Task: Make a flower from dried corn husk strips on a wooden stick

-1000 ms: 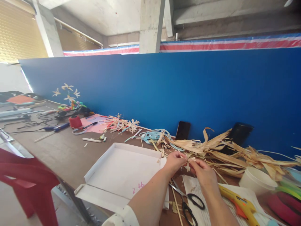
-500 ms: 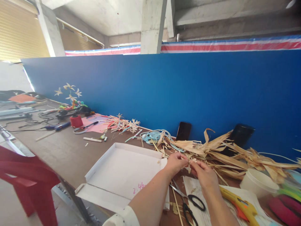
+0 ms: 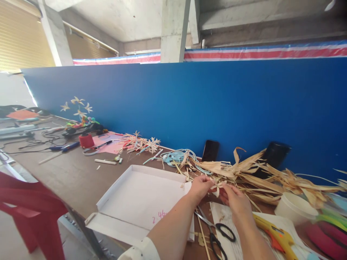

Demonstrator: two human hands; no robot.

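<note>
My left hand (image 3: pixel 200 187) and my right hand (image 3: pixel 235 199) are close together above the brown table (image 3: pixel 67 177), both pinched on a small piece of dried straw-coloured leaf (image 3: pixel 218 186). Just behind them lies a heap of dried leaf strips (image 3: pixel 260 175). Black-handled scissors (image 3: pixel 217 231) lie below my hands, beside a sheet of paper (image 3: pixel 225 220).
A white open cardboard tray (image 3: pixel 138 198) lies left of my hands. A yellow glue gun (image 3: pixel 273 233) and a white cup (image 3: pixel 295 209) are at the right. Two dark phones (image 3: pixel 210 150) lean on the blue partition (image 3: pixel 189 104). Finished straw flowers (image 3: pixel 142 142), a red spool (image 3: pixel 86 140) and a red chair (image 3: pixel 29 209) are at the left.
My hands have stayed in place on the small leaf piece, with only slight finger movement. The view has shifted a little.
</note>
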